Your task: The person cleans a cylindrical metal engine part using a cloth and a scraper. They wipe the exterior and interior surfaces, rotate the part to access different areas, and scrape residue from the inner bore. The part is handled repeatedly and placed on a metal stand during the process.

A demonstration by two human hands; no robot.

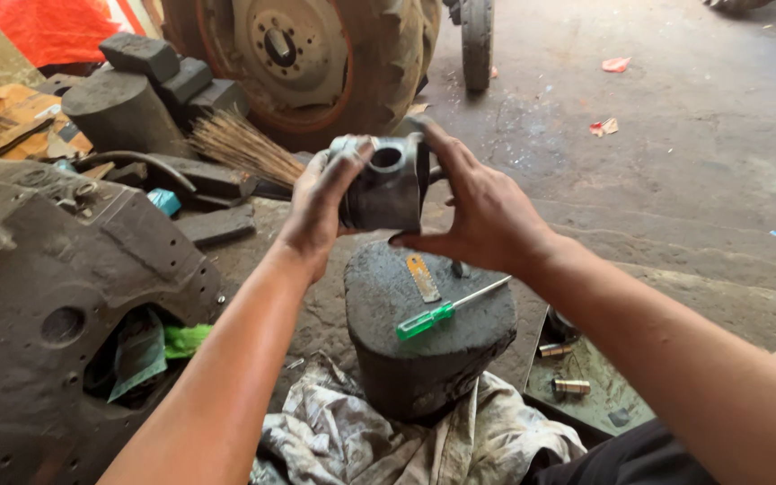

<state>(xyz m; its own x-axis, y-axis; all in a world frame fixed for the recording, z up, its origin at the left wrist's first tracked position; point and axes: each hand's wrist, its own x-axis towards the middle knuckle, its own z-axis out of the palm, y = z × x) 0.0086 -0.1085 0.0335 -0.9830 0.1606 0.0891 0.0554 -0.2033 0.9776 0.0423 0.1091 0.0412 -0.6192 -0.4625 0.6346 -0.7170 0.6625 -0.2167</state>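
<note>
Both forearms reach forward; the left hand (321, 202) and the right hand (482, 211) hold a dark metal piston (386, 187) between them, each grip closed on its sides, above a black block (428, 328) carrying a green screwdriver (426, 321) and a small blade (423, 277).

A screwdriver (449, 310) lies on a block (428, 346) standing on rags (334, 440), a wheel (316, 54) behind it.
</note>
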